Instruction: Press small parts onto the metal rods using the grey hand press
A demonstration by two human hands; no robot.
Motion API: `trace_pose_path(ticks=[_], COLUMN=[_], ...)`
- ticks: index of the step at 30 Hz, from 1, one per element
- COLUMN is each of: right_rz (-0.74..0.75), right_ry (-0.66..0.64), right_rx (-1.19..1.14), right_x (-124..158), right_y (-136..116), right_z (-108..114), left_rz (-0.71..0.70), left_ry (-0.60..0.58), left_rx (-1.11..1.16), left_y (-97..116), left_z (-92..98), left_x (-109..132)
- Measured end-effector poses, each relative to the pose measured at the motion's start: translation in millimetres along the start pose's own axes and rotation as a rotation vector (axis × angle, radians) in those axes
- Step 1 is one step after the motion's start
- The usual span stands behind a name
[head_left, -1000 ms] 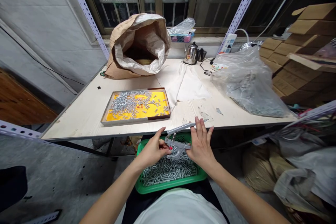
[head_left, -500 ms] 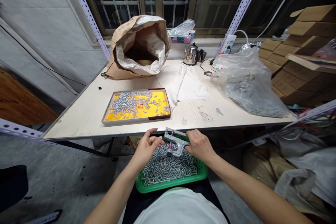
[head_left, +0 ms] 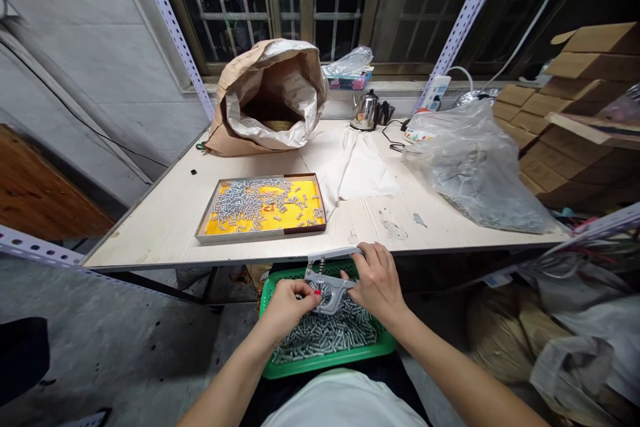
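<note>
A grey metal hand press tool [head_left: 327, 283] with a spring and red-tipped jaws is held over a green basket [head_left: 320, 361] that rests on my lap and is full of small silver metal parts. My right hand [head_left: 376, 280] is wrapped round the tool's handles, at the table's front edge. My left hand [head_left: 290, 303] is closed in a pinch at the tool's jaws, low over the parts; what its fingers hold is too small to make out.
On the pale table [head_left: 165, 220] lies a yellow tray [head_left: 263, 207] with several silver parts. Behind it stand an open brown paper sack [head_left: 270, 97], a white cloth [head_left: 355, 163], a kettle [head_left: 367, 110] and a clear plastic bag [head_left: 475, 163]. Cardboard boxes [head_left: 580, 80] are stacked at right.
The tool's handles were open, then squeezed together half a second ago, and are now slightly apart. My left hand has dropped lower toward the parts, still at the jaws. The view shifted slightly.
</note>
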State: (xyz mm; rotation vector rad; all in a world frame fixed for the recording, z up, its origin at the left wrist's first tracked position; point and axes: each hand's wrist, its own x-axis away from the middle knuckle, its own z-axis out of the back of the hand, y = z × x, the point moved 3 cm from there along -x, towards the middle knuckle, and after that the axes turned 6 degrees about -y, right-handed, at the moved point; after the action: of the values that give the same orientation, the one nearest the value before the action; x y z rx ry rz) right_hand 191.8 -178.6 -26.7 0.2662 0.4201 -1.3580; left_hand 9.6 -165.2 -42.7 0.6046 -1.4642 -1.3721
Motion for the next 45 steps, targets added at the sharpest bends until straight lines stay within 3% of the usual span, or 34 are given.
trace_pose_path(ticks=[7,12,13,15,17,20,24,29,34,38,41,45], right_rz=[-0.107,-0.089,-0.095,-0.109,-0.121,-0.13,-0.133,-0.108,-0.095,-0.089,-0.105,-0.139], right_ry=[0.051,0.058,0.065,0.082,0.094,0.098,0.084,0.081,0.075,0.063,0.066,0.073], right_rx=[0.045,0.093,0.096,0.096,0.088,0.068,0.041,0.023,0.019,0.015,-0.011,-0.052], right_x=[15.3,40.1,43.7,47.4,47.0,42.7,38.3,34.0,26.2,20.9,15.6,5.0], right_y=[8.5,35.9,40.6,46.6,47.9,44.6,39.6,36.7,33.2,30.9,29.2,25.5], right_z=[-0.6,-4.0,-3.8,-2.2,0.0,1.6,-1.9,-6.9,-5.5,-2.7,-1.5,0.2], left_rz=[-0.29,-0.211,-0.205,-0.164,-0.003,0.162,0.261,0.198,0.039,-0.069,-0.165,-0.238], left_ry=[0.348,0.079,0.117,0.312,0.489,0.49,0.427,0.381,0.468,0.516,0.473,0.24], left_rx=[-0.044,-0.451,-0.524,-0.681,-0.876,-0.93,-0.927,-0.867,-0.727,-0.569,-0.428,0.059], left_y=[9.8,10.9,15.3,28.1,40.0,50.9,52.3,43.0,31.8,36.5,45.1,36.9], left_z=[14.3,30.3,41.1,72.1,107.6,148.2,169.9,171.5,177.3,177.0,149.5,73.4], left_x=[21.2,24.0,17.5,-4.4,-34.5,-80.0,-109.8,-108.5,-104.2,-96.3,-76.9,-41.5])
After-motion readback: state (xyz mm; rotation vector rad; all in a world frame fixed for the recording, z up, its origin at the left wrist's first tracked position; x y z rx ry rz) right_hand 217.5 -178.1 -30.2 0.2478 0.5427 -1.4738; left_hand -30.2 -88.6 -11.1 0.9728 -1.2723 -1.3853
